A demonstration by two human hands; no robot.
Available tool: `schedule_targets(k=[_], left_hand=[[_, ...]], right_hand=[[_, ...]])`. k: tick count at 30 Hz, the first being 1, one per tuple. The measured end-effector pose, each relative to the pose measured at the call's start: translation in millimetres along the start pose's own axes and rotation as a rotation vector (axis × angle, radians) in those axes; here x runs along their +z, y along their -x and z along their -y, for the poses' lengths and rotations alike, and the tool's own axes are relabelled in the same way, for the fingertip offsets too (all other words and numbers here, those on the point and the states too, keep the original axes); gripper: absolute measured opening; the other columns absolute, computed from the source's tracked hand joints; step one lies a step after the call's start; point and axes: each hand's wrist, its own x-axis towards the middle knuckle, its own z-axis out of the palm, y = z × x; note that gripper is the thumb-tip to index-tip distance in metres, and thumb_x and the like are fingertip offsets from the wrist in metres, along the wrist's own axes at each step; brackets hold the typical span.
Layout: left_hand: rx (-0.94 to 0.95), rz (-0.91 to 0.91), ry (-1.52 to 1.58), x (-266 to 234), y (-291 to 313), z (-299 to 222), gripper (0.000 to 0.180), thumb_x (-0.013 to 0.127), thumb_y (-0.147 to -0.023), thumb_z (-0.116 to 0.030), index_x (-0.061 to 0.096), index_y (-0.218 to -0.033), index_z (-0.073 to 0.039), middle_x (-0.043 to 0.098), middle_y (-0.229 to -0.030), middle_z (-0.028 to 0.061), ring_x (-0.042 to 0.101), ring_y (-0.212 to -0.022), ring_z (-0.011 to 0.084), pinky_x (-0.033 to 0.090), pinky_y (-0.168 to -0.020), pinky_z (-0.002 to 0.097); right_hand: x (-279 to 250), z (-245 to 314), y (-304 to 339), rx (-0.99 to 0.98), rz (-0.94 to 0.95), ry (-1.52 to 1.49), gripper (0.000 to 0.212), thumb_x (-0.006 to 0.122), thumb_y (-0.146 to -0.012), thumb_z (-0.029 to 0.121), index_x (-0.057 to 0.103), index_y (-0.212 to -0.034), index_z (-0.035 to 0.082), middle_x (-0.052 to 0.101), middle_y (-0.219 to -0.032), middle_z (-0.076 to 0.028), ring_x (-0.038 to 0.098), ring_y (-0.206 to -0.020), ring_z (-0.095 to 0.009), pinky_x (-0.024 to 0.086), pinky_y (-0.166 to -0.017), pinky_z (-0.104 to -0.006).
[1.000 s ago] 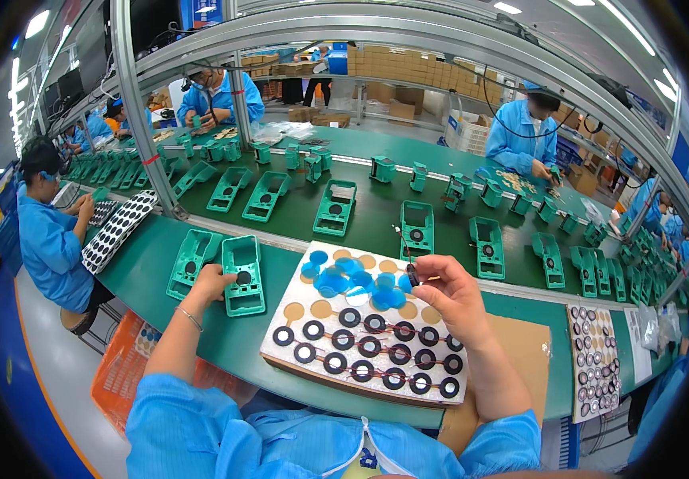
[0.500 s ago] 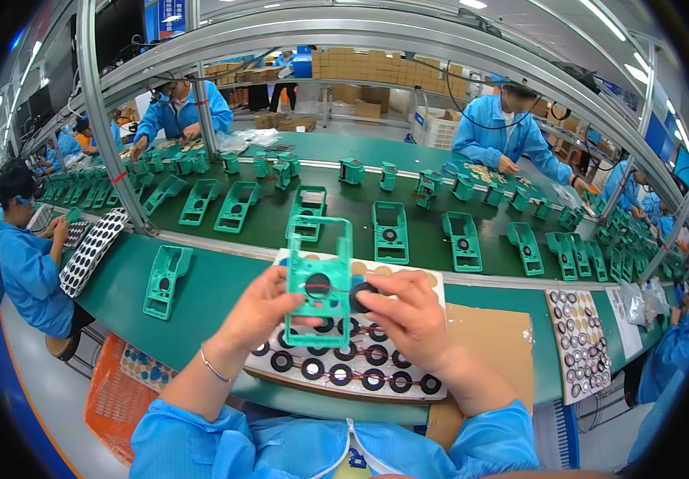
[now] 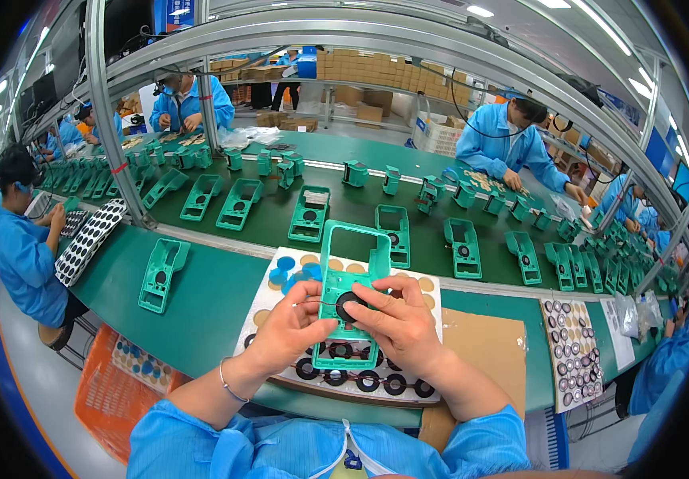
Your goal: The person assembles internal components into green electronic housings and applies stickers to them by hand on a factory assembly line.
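Observation:
A green plastic housing (image 3: 342, 281) with a large rectangular opening at its top is held over the workbench in front of me. My left hand (image 3: 290, 326) grips its left edge, fingers curled beside thin wires. My right hand (image 3: 399, 321) has its fingers closed on a round black speaker (image 3: 347, 306), which lies against the middle of the housing. Those fingers cover part of the speaker, so whether it sits fully in its seat cannot be told. Below the housing, a white foam tray (image 3: 263, 339) carries rows of black ring-shaped speakers with red wires (image 3: 367, 381), plus blue and tan discs.
Another green housing (image 3: 162, 275) lies on the bench at left. Several more stand along the dark green conveyor (image 3: 273, 231). Brown cardboard (image 3: 484, 339) and a second speaker tray (image 3: 572, 351) are to the right. An orange crate (image 3: 113, 391) stands lower left. Co-workers sit around the line.
The speaker in my right hand has moved from beside the housing onto its middle. The housing has shifted slightly right and turned, and the blue discs on the tray now show.

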Motion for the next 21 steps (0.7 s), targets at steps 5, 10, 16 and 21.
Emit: schedule_targets(k=[5,10,16,21], left_hand=[[-0.008,-0.015,-0.040,3,2,-3,0.044,0.060,-0.082,-0.005,0.036,-0.118,-0.001,0.050,-0.114,0.0107,0.049,-0.103,0.0154,0.044,-0.083,0.0270],[0.004,-0.024,-0.059,8,5,-9,0.044,0.059,-0.082,-0.004,0.036,-0.118,-0.001,0.050,-0.115,0.0108,0.050,-0.103,0.0155,0.044,-0.085,0.0276],[0.049,-0.035,-0.148,5,5,-8,0.044,0.058,-0.082,-0.003,0.035,-0.120,-0.001,0.050,-0.115,0.0107,0.050,-0.103,0.0152,0.043,-0.085,0.0279],[0.039,-0.046,-0.078,1,2,0,0.043,0.054,-0.083,-0.001,0.034,-0.121,-0.001,0.051,-0.114,0.0109,0.051,-0.101,0.0147,0.042,-0.086,0.0282]], right_hand=[[2,-1,0,-0.001,0.013,0.008,0.034,0.073,-0.065,0.008,0.067,-0.098,0.015,0.061,-0.111,-0.003,0.051,-0.094,-0.028,0.045,-0.068,-0.0334],[2,2,-1,-0.004,-0.007,0.046,0.033,0.072,-0.066,0.008,0.067,-0.098,0.016,0.062,-0.109,-0.003,0.051,-0.093,-0.028,0.045,-0.066,-0.0323],[0,8,-6,0.018,0.015,0.085,0.036,0.073,-0.066,0.011,0.066,-0.101,0.018,0.048,-0.125,-0.012,0.046,-0.104,-0.031,0.045,-0.078,-0.0360],[-4,1,-8,-0.030,-0.004,0.088,0.036,0.073,-0.067,0.013,0.064,-0.101,0.016,0.044,-0.126,-0.017,0.045,-0.105,-0.034,0.040,-0.085,-0.0378]])
